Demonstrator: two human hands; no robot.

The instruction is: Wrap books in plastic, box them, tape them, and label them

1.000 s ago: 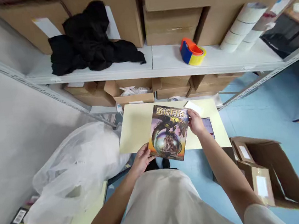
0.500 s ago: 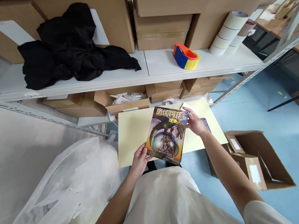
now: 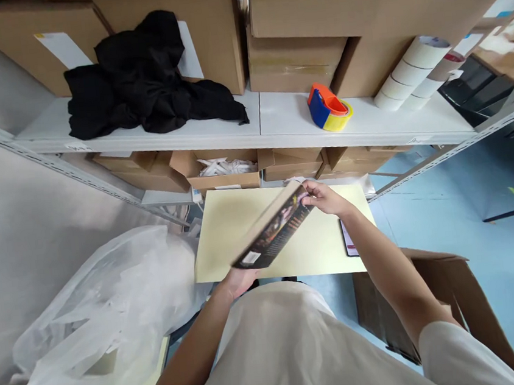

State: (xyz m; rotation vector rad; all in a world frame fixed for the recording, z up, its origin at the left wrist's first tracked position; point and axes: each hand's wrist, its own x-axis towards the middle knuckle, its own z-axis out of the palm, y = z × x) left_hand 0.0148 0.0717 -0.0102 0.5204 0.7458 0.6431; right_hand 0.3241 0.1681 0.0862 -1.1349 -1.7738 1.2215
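Holding a tilted book over the table

Book (image 3: 276,230) is above the near half of the table (image 3: 217,227), tilted, dark cover and pale edge showing; image on the cover blurred. Right hand (image 3: 324,197) grips the book's upper corner, thumb on the cover. Left hand (image 3: 239,281) is at its lower end, at the table's near edge; fingers partly hidden, so cannot tell how far they are closed. Phone (image 3: 349,238) lies on the table's right end. Plastic bag (image 3: 125,292) left of the table; open carton (image 3: 475,304) right of it.
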